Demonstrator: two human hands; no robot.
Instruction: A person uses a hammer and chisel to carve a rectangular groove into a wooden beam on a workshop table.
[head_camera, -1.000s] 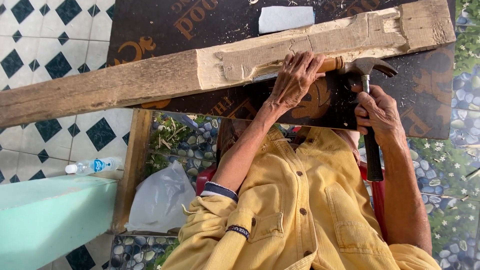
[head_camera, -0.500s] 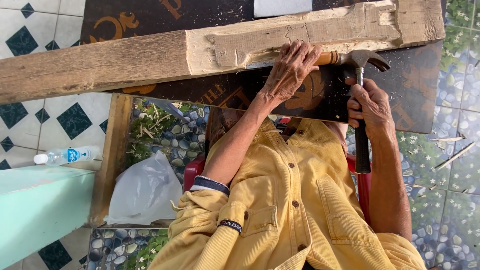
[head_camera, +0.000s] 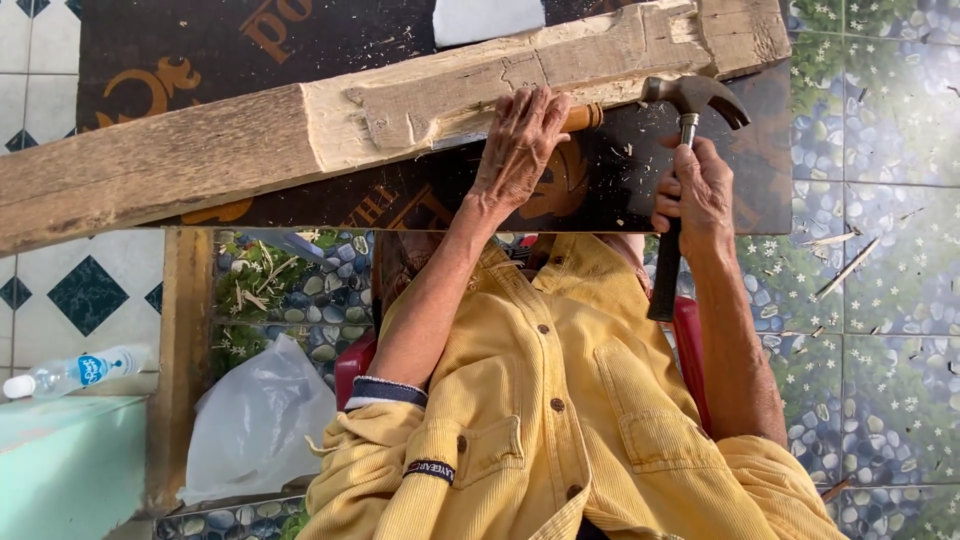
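Observation:
A long weathered wooden beam (head_camera: 230, 155) lies across a dark printed board (head_camera: 420, 195), with a pale carved notch along its near edge. My left hand (head_camera: 515, 140) is closed around a chisel with an orange-brown handle (head_camera: 582, 116), pressed against the notch. My right hand (head_camera: 700, 190) grips the dark handle of a claw hammer. The hammer's steel head (head_camera: 695, 95) hangs just right of the chisel's butt end, a small gap apart. Both my yellow sleeves reach up from below.
Wood chips lie on the pebble-patterned floor tiles (head_camera: 870, 270) at right. A plastic water bottle (head_camera: 65, 372), a white plastic bag (head_camera: 255, 420), a teal surface (head_camera: 60, 470) and a standing wooden plank (head_camera: 185, 350) are at lower left. A red seat edge (head_camera: 355, 365) shows under me.
The view has tilted, so the beam and board sit higher in the picture. Both hands keep their grips, and the hammer head stays close to the chisel's end.

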